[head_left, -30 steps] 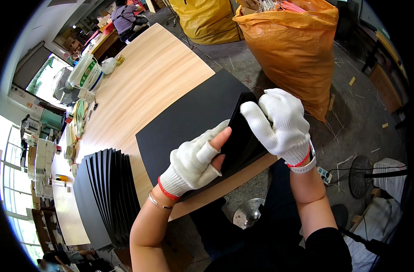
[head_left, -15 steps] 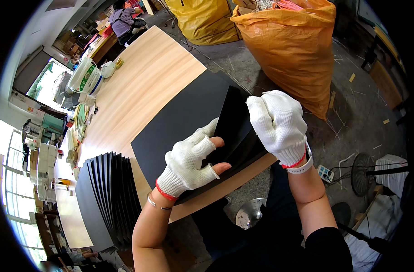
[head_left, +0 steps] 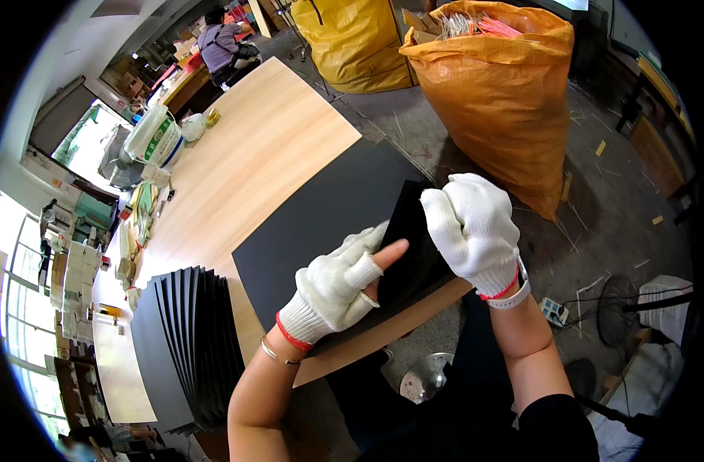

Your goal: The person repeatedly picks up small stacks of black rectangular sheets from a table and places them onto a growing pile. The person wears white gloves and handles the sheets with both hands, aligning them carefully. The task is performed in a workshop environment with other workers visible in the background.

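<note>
A stack of black sheets [head_left: 313,212] lies on the table, and the right part of its upper sheets is bent up into a dark flap [head_left: 404,223]. My right hand [head_left: 475,223], in a white knitted glove, is closed at the flap's right edge; its fingertips are hidden behind the knuckles. Against the flap's left side rests my left hand [head_left: 340,281], gloved too, with bare thumb and index tips. That index finger stretches across the flap, while the thumb is partly tucked below it.
A fanned pile of black sheets [head_left: 186,346] stands at the left on the wooden table [head_left: 267,123]. Farther off are a white bucket [head_left: 155,137] and a seated person [head_left: 221,50]. An orange sack [head_left: 498,100] and a yellow sack [head_left: 356,46] stand on the floor.
My left index finger has moved up and right across the flap, and the thumb has drawn in. My right hand stays at the flap's edge. The whole view has shifted slightly.
</note>
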{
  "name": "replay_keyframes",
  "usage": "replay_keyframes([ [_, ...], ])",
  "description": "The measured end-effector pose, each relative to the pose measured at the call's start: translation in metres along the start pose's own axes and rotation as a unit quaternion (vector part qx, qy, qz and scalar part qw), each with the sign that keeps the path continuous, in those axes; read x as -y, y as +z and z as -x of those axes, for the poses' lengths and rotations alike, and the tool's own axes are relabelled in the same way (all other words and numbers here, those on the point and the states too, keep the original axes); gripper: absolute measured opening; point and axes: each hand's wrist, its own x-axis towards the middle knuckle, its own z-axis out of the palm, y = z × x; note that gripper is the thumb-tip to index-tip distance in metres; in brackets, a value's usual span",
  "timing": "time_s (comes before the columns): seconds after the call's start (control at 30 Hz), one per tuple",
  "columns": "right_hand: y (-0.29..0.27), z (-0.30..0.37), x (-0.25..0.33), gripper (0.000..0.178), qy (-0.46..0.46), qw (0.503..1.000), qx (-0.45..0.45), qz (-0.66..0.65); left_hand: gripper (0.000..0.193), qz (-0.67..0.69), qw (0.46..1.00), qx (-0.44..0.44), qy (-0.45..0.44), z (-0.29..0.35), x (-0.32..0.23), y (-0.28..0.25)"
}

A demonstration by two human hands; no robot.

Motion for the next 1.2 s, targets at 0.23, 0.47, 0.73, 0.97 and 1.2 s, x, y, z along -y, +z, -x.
replay_keyframes([
  [0.23,-0.004,0.002,-0.001,0.028,0.029,0.999,0.011,0.031,0.055,0.000,0.999,0.017,-0.044,-0.002,-0.009,-0.005],
  [0.47,-0.018,0.001,0.001,0.034,-0.010,0.999,0.041,0.018,0.055,0.016,1.000,0.024,-0.005,-0.002,-0.010,-0.008],
  [0.73,-0.008,0.004,-0.005,0.029,-0.044,0.999,-0.012,0.019,0.037,-0.117,0.993,0.006,0.020,-0.001,-0.002,0.006],
  [0.97,-0.007,0.008,-0.004,0.029,-0.029,0.999,-0.027,0.025,0.033,-0.103,0.995,0.004,0.015,-0.001,0.001,0.011],
  [1.2,0.000,0.009,-0.002,0.030,0.012,1.000,-0.022,0.015,0.048,0.015,1.000,0.001,-0.014,-0.002,0.000,0.003],
])
